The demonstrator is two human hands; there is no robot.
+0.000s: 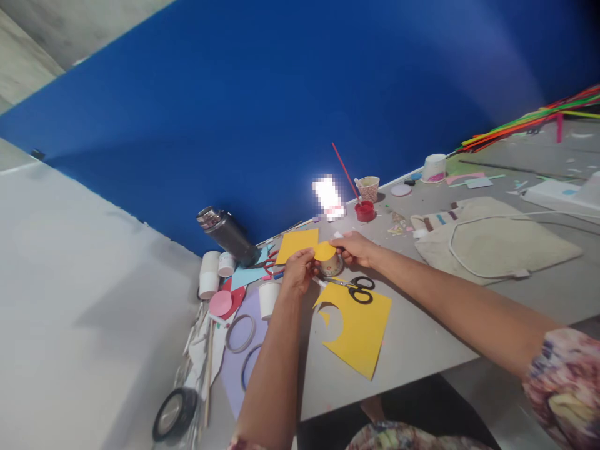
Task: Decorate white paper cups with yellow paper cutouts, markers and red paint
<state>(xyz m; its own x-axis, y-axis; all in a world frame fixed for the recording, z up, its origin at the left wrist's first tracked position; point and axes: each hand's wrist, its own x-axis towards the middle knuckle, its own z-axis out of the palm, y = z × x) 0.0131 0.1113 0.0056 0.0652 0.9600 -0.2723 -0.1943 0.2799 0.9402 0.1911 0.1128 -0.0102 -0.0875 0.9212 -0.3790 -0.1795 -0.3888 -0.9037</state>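
1. We see the left hand (297,270) pinching a yellow disc (324,250) just above the cup (332,265).
2. The right hand (355,248) closes on the cup, just beyond the scissors (356,289) on the surface (422,337).
3. We judge the disc light, thin and bendable; hold it by the edge.

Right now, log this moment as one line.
left hand: pinches yellow paper circle | right hand: on paper cup under circle | black scissors: lying on cut yellow sheet | table
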